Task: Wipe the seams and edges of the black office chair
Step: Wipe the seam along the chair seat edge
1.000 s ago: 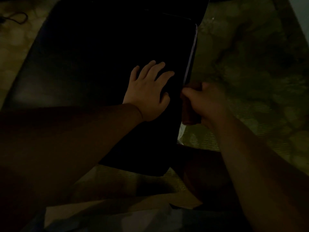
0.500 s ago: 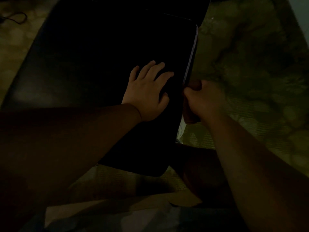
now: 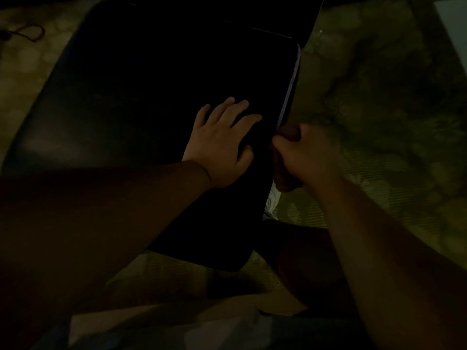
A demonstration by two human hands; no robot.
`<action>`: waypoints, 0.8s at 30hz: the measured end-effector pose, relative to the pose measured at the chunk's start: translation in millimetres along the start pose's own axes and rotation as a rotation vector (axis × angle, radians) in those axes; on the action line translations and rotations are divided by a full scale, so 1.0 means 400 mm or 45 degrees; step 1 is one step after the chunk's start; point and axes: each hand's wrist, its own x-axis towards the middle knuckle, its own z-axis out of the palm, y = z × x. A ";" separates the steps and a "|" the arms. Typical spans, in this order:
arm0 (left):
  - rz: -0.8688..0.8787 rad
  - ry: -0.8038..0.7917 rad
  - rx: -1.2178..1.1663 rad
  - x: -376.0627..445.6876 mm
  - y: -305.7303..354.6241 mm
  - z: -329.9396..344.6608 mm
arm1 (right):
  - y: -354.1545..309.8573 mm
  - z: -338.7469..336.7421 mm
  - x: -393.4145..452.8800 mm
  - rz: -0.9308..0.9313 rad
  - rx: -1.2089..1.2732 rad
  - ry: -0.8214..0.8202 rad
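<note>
the floor is covered in a dim green and yellow mat with blotchy shapes on it. a thin dark cord loops on the floor at the top left. a pale patch sits in the top right corner; it is too dark to tell what it is. a flat piece of brown card lies at the bottom. a small white thing pokes out in the middle.

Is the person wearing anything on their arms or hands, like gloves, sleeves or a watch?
Nothing shows. The left hand and right hand are bare, with no gloves, and both forearms are uncovered as far as the frame reaches. No watch, ring or bracelet can be seen, though the dim light could hide something small.
</note>
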 end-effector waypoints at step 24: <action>-0.148 0.177 -0.167 0.047 0.011 -0.027 | 0.011 0.001 0.003 -0.034 0.018 0.021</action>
